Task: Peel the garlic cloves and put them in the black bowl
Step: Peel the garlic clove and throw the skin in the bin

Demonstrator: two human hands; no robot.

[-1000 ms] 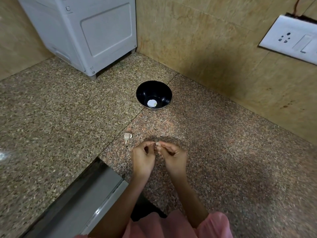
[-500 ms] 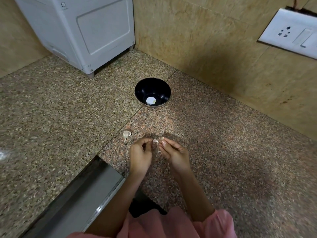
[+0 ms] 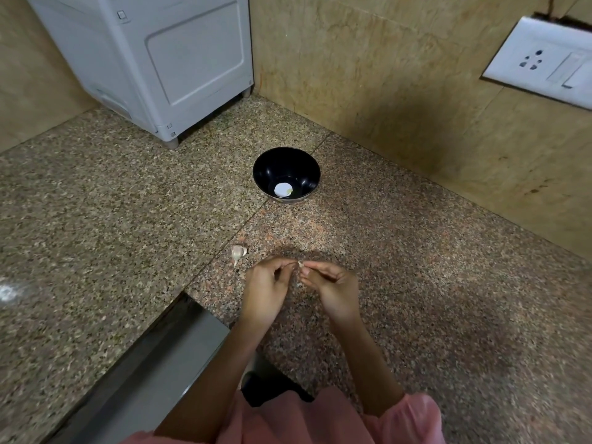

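— Little has moved: our left hand [image 3: 266, 290] and right hand [image 3: 334, 291] still pinch the garlic clove [image 3: 300, 263] between curled fingers [image 3: 317, 268], just above the counter [image 3: 416, 283], short of the black bowl [image 3: 272, 168].
— Light, we judge, with brittle papery skin (slippery once bare); we'd nip its tip.

A speckled brown granite counter [image 3: 96, 219] fills the corner of the room. A thin seam [image 3: 208, 267] runs diagonally across it. A black bowl [image 3: 301, 168] stands on the seam towards the back. Nearer, just beside the seam, a clove [image 3: 238, 252] lies in its skin. A white appliance [image 3: 160, 59] stands on small feet at the back left.
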